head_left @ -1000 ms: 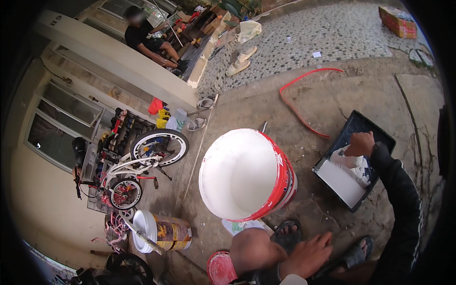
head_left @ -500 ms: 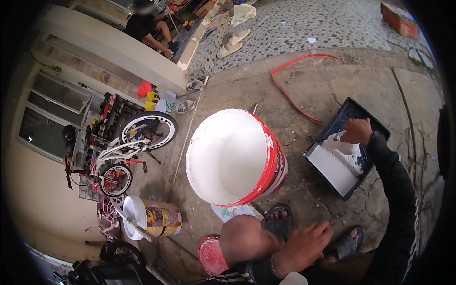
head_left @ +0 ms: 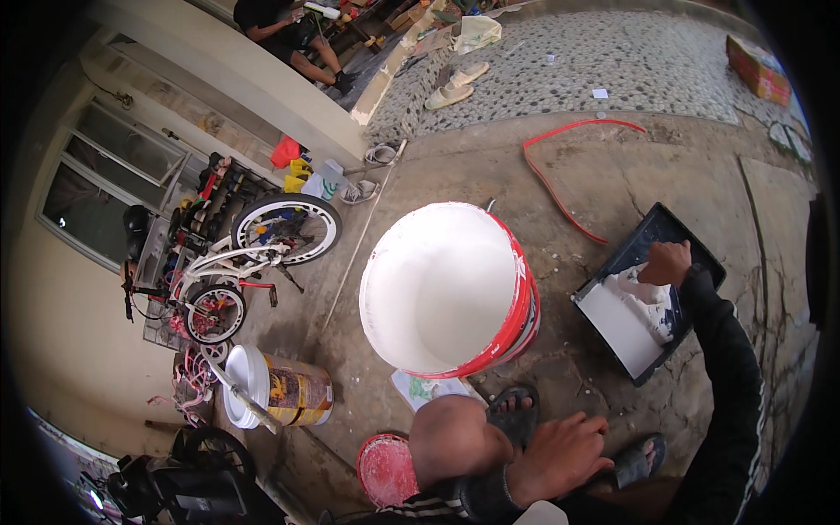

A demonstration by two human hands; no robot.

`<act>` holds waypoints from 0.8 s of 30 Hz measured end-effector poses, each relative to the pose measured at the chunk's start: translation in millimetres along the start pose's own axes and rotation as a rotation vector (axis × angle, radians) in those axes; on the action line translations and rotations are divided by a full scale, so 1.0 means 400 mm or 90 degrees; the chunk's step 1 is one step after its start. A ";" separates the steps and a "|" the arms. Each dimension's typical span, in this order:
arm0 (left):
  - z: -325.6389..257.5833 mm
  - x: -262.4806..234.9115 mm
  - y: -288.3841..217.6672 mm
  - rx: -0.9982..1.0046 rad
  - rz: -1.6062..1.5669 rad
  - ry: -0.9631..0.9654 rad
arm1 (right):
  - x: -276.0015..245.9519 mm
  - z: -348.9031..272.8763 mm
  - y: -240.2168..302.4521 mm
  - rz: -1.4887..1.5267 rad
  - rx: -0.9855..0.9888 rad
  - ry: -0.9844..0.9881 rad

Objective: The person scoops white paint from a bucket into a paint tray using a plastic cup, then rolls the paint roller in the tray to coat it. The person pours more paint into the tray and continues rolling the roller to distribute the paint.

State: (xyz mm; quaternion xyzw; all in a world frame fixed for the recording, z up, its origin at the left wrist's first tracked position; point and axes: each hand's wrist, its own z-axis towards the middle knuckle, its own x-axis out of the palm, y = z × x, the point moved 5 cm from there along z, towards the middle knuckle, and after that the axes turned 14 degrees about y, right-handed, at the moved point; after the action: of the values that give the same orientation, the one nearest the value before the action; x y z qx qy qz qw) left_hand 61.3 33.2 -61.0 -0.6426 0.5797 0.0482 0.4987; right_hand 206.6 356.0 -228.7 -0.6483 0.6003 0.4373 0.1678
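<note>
My right hand [head_left: 667, 263] is closed over the black paint tray [head_left: 658, 224] at the right. It grips what looks like a paint roller [head_left: 652, 302], coated in white paint; its handle is hidden by the hand. White paint [head_left: 618, 325] fills the near end of the tray. My left hand [head_left: 560, 457] hangs loosely over my lower leg, holding nothing visible, its fingers slightly bent and partly apart. Between the tray and the bicycle stands a large white bucket with a red rim [head_left: 446, 289], its inside coated white.
A white folding bicycle [head_left: 232, 271] and a lidded bucket [head_left: 297, 394] with a pole across it are at left. A red lid [head_left: 388, 470] lies by my knee. Beyond the bucket curves a red strip [head_left: 547, 186]. Another person [head_left: 302, 44] sits at the far left.
The whole view has shifted, so most things sit a little farther right and lower. Both hands keep nearly the same places. The seated person's hands have moved up to a white object.
</note>
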 end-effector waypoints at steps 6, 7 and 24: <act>0.022 -0.001 -0.012 -0.029 0.166 0.059 | -0.065 -0.003 -0.053 0.057 0.044 0.062; 0.007 0.005 0.010 -0.030 0.180 0.052 | -0.053 -0.006 -0.004 0.006 0.060 0.059; -0.002 -0.001 -0.019 -0.009 0.139 0.107 | -0.038 -0.062 -0.059 -0.014 0.099 0.029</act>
State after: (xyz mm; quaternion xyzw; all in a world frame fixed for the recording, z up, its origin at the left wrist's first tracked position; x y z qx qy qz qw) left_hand 66.8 31.8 -56.0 -0.5810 0.6856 0.0522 0.4356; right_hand 239.2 352.5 -210.4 -0.6496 0.6293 0.3721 0.2087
